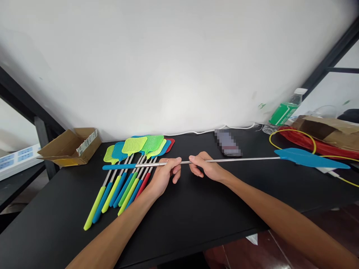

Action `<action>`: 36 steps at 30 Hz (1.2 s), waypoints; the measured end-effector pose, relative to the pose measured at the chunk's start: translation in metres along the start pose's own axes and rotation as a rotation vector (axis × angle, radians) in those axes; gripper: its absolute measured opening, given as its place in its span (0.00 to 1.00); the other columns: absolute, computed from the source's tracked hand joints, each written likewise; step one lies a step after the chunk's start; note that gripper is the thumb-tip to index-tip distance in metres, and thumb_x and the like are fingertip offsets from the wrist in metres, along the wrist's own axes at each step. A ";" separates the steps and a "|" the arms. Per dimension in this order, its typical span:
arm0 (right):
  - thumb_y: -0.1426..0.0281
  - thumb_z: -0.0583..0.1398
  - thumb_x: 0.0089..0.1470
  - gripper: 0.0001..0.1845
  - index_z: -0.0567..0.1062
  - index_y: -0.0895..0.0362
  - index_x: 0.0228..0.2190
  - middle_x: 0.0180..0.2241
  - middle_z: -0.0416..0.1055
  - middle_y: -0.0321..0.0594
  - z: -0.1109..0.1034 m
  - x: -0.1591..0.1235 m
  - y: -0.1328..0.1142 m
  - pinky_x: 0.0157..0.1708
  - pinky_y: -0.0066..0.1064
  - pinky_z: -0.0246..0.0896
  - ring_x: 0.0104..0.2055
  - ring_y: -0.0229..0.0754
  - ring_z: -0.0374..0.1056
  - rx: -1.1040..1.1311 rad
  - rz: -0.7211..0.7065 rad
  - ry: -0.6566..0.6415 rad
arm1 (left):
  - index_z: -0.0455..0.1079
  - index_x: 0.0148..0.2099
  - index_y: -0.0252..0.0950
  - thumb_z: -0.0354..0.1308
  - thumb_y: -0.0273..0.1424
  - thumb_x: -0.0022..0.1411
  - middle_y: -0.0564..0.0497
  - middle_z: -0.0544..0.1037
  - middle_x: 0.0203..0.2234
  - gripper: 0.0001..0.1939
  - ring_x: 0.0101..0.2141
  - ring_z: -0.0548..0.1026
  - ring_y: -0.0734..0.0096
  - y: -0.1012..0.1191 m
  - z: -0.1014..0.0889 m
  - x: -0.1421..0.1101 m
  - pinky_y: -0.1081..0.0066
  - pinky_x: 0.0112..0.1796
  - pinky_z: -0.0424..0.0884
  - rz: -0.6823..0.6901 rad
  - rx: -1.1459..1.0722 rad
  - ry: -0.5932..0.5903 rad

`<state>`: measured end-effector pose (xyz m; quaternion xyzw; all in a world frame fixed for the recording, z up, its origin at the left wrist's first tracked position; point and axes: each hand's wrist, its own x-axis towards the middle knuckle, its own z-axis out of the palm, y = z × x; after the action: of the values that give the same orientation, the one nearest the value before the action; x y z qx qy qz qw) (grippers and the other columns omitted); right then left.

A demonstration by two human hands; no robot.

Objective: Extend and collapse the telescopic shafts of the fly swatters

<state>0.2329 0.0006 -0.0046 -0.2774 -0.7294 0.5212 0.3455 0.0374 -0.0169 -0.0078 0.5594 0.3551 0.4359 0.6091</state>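
Observation:
A blue fly swatter (246, 160) with a long, extended metal rod stretches sideways above the black table. Its blue handle points left and its blue paddle, seen nearly edge-on, lies far to the right. My left hand (165, 172) is closed around the rod near its middle, on the handle side. Just to the right, my right hand (206, 166) pinches the same rod, thumb on top, with a short gap between both hands. Under and behind the handle lies a row of fly swatters (134, 144) in yellow-green, blue, green and red, handles toward me.
An open cardboard box (70, 149) and a white power strip (21, 158) stand at the left. A phone (228, 144), blurred out, lies near the wall. At the right are a bottle with a green label (284, 112), a yellow cable (312, 142) and red plastic (297, 138).

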 end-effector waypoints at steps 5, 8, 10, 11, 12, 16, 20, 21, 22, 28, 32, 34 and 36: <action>0.57 0.50 0.70 0.35 0.63 0.57 0.13 0.12 0.57 0.34 -0.005 0.001 -0.001 0.28 0.33 0.52 0.20 0.36 0.56 -0.003 -0.020 0.002 | 0.54 0.17 0.39 0.56 0.42 0.64 0.55 0.58 0.08 0.26 0.16 0.57 0.73 0.001 0.000 0.001 0.66 0.26 0.54 -0.006 -0.023 0.015; 0.58 0.50 0.70 0.35 0.63 0.56 0.12 0.12 0.57 0.34 -0.006 0.002 -0.001 0.28 0.33 0.52 0.19 0.36 0.56 0.007 -0.031 0.003 | 0.54 0.17 0.39 0.56 0.42 0.64 0.55 0.57 0.08 0.27 0.16 0.57 0.73 0.002 0.000 0.001 0.66 0.25 0.54 0.005 -0.027 0.018; 0.57 0.50 0.69 0.35 0.63 0.56 0.12 0.12 0.57 0.34 -0.008 0.002 -0.001 0.27 0.33 0.52 0.19 0.36 0.56 0.010 -0.032 0.004 | 0.53 0.17 0.39 0.55 0.43 0.65 0.55 0.57 0.08 0.27 0.16 0.57 0.73 0.004 0.000 0.001 0.66 0.25 0.54 0.013 -0.018 0.019; 0.57 0.50 0.69 0.35 0.63 0.56 0.12 0.12 0.57 0.34 -0.008 0.001 -0.002 0.28 0.33 0.51 0.20 0.37 0.56 0.007 -0.032 0.006 | 0.53 0.17 0.39 0.55 0.43 0.65 0.55 0.57 0.08 0.27 0.16 0.57 0.74 0.004 0.001 0.001 0.67 0.25 0.54 0.014 -0.014 0.020; 0.56 0.50 0.69 0.35 0.64 0.56 0.12 0.12 0.57 0.34 -0.009 0.001 -0.003 0.28 0.33 0.51 0.20 0.37 0.56 -0.001 -0.033 0.007 | 0.53 0.17 0.39 0.54 0.43 0.65 0.55 0.57 0.08 0.27 0.16 0.57 0.74 0.005 0.001 0.001 0.67 0.25 0.54 0.014 -0.011 0.023; 0.55 0.51 0.69 0.33 0.67 0.57 0.15 0.14 0.61 0.36 -0.014 0.000 -0.008 0.29 0.33 0.54 0.22 0.38 0.59 -0.041 -0.039 -0.001 | 0.53 0.17 0.40 0.53 0.44 0.65 0.55 0.57 0.07 0.27 0.15 0.56 0.74 0.005 0.000 0.000 0.67 0.25 0.55 0.004 -0.021 0.038; 0.57 0.54 0.67 0.29 0.72 0.58 0.18 0.17 0.67 0.38 -0.023 0.000 -0.011 0.31 0.32 0.57 0.23 0.39 0.63 -0.048 -0.057 0.028 | 0.51 0.18 0.40 0.50 0.44 0.67 0.56 0.55 0.07 0.27 0.15 0.55 0.74 0.006 -0.004 0.001 0.67 0.25 0.54 0.018 -0.062 0.096; 0.57 0.55 0.67 0.29 0.73 0.59 0.19 0.17 0.67 0.38 -0.025 0.000 -0.011 0.31 0.32 0.58 0.24 0.39 0.64 -0.046 -0.061 0.037 | 0.51 0.18 0.40 0.50 0.44 0.67 0.56 0.55 0.07 0.27 0.15 0.54 0.74 0.007 -0.006 0.001 0.67 0.25 0.54 0.022 -0.072 0.115; 0.57 0.55 0.66 0.28 0.73 0.59 0.19 0.17 0.68 0.38 -0.028 0.000 -0.010 0.31 0.32 0.58 0.24 0.40 0.64 -0.044 -0.065 0.044 | 0.51 0.18 0.40 0.50 0.43 0.67 0.56 0.54 0.08 0.27 0.15 0.54 0.74 0.007 -0.007 0.002 0.67 0.25 0.54 0.022 -0.079 0.129; 0.58 0.56 0.65 0.27 0.75 0.59 0.18 0.16 0.68 0.39 -0.040 0.001 -0.005 0.31 0.34 0.59 0.22 0.40 0.64 0.012 -0.082 0.088 | 0.53 0.17 0.40 0.48 0.44 0.68 0.56 0.55 0.08 0.28 0.15 0.55 0.74 0.008 -0.008 0.002 0.66 0.25 0.54 0.034 -0.072 0.128; 0.61 0.55 0.65 0.27 0.74 0.59 0.17 0.15 0.67 0.39 -0.047 0.002 -0.003 0.30 0.34 0.57 0.21 0.40 0.62 0.040 -0.096 0.117 | 0.53 0.17 0.40 0.47 0.45 0.68 0.55 0.55 0.07 0.28 0.16 0.55 0.72 0.009 -0.011 0.002 0.66 0.25 0.55 0.044 -0.043 0.131; 0.62 0.56 0.64 0.27 0.74 0.58 0.16 0.14 0.65 0.38 -0.051 0.001 -0.003 0.29 0.34 0.55 0.21 0.40 0.61 0.052 -0.100 0.148 | 0.53 0.17 0.41 0.46 0.46 0.68 0.54 0.55 0.07 0.28 0.16 0.55 0.72 0.009 -0.013 0.003 0.66 0.25 0.55 0.049 -0.033 0.138; 0.61 0.56 0.64 0.27 0.73 0.57 0.15 0.13 0.63 0.37 -0.054 0.001 -0.004 0.28 0.35 0.54 0.20 0.40 0.60 0.063 -0.090 0.170 | 0.53 0.17 0.40 0.47 0.46 0.68 0.55 0.54 0.08 0.28 0.15 0.55 0.72 0.009 -0.013 0.003 0.66 0.26 0.55 0.051 -0.026 0.145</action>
<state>0.2751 0.0310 0.0109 -0.2766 -0.6924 0.5023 0.4379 0.0250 -0.0092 -0.0004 0.5271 0.3782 0.4954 0.5776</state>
